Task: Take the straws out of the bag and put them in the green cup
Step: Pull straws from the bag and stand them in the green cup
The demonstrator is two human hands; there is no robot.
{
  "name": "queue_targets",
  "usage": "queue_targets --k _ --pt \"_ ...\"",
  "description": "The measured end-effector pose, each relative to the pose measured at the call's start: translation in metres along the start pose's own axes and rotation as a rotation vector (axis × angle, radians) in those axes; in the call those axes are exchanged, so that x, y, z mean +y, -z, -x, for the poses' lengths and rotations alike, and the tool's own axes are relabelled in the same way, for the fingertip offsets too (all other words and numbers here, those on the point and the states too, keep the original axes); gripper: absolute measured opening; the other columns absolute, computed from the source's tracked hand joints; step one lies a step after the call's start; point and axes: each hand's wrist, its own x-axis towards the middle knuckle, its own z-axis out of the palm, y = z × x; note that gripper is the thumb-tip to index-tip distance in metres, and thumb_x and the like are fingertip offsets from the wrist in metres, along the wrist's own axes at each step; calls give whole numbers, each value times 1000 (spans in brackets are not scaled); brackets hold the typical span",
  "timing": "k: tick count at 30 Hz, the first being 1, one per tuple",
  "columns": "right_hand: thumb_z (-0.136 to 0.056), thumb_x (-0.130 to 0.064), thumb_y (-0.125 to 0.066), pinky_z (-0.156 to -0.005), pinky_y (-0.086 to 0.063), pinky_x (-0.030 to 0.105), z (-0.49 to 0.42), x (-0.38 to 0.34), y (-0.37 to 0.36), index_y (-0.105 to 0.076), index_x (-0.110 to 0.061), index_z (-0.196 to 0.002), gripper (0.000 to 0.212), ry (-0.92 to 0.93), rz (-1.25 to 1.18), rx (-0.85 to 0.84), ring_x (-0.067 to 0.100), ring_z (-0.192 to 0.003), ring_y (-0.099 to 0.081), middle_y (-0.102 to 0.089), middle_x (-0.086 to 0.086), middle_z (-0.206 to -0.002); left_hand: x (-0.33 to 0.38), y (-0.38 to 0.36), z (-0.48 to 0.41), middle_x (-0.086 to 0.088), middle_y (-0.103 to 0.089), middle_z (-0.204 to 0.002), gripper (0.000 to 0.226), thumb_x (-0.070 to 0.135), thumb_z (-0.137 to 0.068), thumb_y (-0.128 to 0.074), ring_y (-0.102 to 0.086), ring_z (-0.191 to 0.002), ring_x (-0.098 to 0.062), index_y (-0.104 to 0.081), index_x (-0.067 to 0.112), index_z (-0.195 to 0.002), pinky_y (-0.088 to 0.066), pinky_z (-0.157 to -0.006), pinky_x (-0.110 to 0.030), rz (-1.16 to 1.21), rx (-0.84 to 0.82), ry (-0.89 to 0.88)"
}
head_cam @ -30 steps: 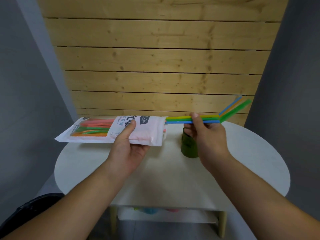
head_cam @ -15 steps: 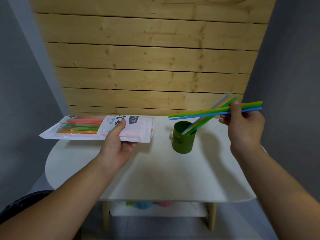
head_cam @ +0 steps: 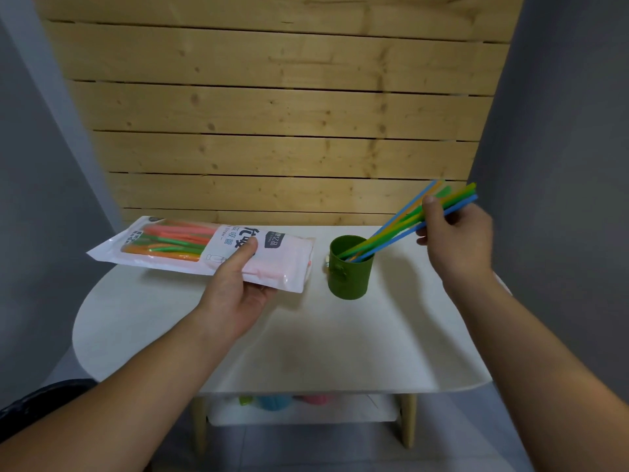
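Head view: right hand fingers pinch straws, tips in green cup.

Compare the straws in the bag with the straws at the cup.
The bagged straws lie nearly flat inside the bag, held by the left hand; the cup straws lean steeply with lower ends in the green cup, gripped by the right hand. Bagged ones show red and orange; cup ones blue and yellow. Both include green.
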Motion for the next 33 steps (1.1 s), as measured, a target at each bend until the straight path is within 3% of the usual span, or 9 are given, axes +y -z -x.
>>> queue_targets --k 3,6,8,13,18,21,25,28,33 --pt "-95 -34 -61 -69 -60 46 -1 5 -17 -67 -2 -92 33 -43 49 -113 29 -71 -69 -68 16 -78 2 1 0 -7 -78 -111 31 15 -94 -67 -74 -105 -24 -61 16 -125 -55 -98 -49 -16 -12 -4" --pt "-94 -26 -65 -61 -58 29 -4 13 -30 -68 -1 -100 27 -141 -19 -169 16 -65 -65 -65 8 -76 5 1 0 -7 -78 -111 31 16 -95 -66 -75 -102 -22 -62 16 -126 -60 -90 -46 -66 -25 -22" --pt "-90 -24 -70 -68 -61 33 -2 18 -35 -65 -2 -105 27 -223 -80 -167 15 -66 -65 -66 9 -82 6 2 -1 -7 -77 -114 33 17 -95 -66 -75 -103 -22 -62 16 -128 -62 -84 -44 -88 -29 -35" --pt "-82 -45 -76 -63 -59 35 8 23 -31 -46 -6 -123 65 -574 -55 -204 24 -75 -66 -58 13 -107 12 2 2 -7 -77 -114 36 15 -95 -66 -75 -101 -22 -61 16 -130 -64 -77 -42 -75 -17 -44" --pt "-97 -53 -49 -66 -57 42 43 7 -34 -56 -3 -98 50 -884 -227 -565 29 -67 -63 -62 17 -80 15 1 8 -8 -76 -116 38 16 -95 -66 -75 -102 -23 -60 16 -132 -64 -79 -42 -90 -37 -53" --pt "-101 -52 -39 -76 -57 47 60 -1 -59 -55 2 -113 58 -919 -553 -510 38 -88 -69 -67 26 -102 13 -3 12 -6 -77 -113 32 17 -94 -67 -76 -96 -21 -64 17 -126 -64 -76 -38 -152 -69 -69" --pt "-103 -51 -34 -90 -54 49 72 -12 -87 -47 3 -138 65 -986 -808 -366 37 -107 -66 -64 24 -124 8 -8 17 -10 -76 -116 36 14 -91 -68 -75 -97 -23 -65 13 -127 -63 -73 -37 -297 -94 -124" --pt "-104 -45 -37 -103 -48 52 80 -13 -96 -59 -5 -126 51 -1017 -878 -298 35 -111 -66 -69 19 -121 4 -11 20 -8 -77 -114 38 10 -90 -69 -75 -98 -23 -65 12 -128 -62 -72 -37 -379 -112 -171" --pt "-101 -37 -48 -101 -49 53 84 -18 -101 -64 -11 -111 33 -1073 -969 -256 36 -107 -67 -71 17 -116 4 -13 20 -10 -76 -117 39 10 -91 -68 -73 -105 -28 -64 10 -130 -63 -77 -39 -388 -112 -175"
